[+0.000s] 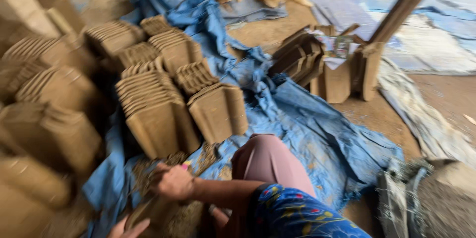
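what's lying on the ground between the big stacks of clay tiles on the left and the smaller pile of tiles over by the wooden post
In the head view, a crumpled blue tarp covers the ground between the big tile stacks and the smaller pile by the wooden post.

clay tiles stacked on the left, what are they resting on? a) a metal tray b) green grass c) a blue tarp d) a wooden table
c: the stacked clay tiles stand in leaning rows on a crumpled blue tarp spread over the ground.

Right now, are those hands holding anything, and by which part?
Both hands grip a brown clay tile: the right hand on its upper edge, the left hand under its lower end.
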